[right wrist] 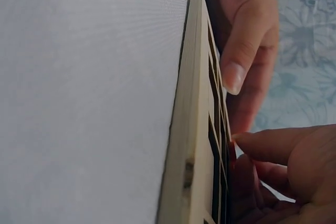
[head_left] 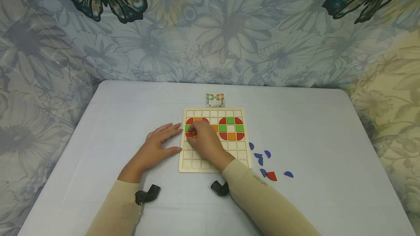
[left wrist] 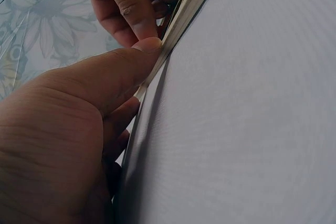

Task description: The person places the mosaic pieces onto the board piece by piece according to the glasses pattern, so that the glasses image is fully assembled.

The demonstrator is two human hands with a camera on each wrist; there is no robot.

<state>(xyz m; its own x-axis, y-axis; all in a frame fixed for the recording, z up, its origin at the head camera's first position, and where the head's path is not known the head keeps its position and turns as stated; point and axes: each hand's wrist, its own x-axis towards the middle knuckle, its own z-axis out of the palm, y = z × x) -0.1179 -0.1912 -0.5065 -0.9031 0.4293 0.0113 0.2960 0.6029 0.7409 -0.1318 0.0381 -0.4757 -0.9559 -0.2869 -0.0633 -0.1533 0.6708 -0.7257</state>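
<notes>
A pale wooden grid board [head_left: 215,166] lies on the table with red, green and orange pieces set in its squares. My right hand [head_left: 207,140] reaches over its left half, fingers curled. Its thumb and fingertips pinch a red quarter-circle piece [right wrist: 232,153] low at the board's surface, and this hand hides part of the pattern. The left hand [head_left: 157,148] lies at the board's left side, fingers spread and fairly straight. In the left wrist view, its thumb tip touches the edge of the board [left wrist: 181,27].
Several blue half-round pieces [head_left: 288,174] and a loose red quarter-circle [head_left: 271,176] lie right of the board. A small pattern card [head_left: 215,99] sits behind it. Each wrist wears a black camera mount [head_left: 148,193]. Flowered cloth [head_left: 229,39] hangs behind the table.
</notes>
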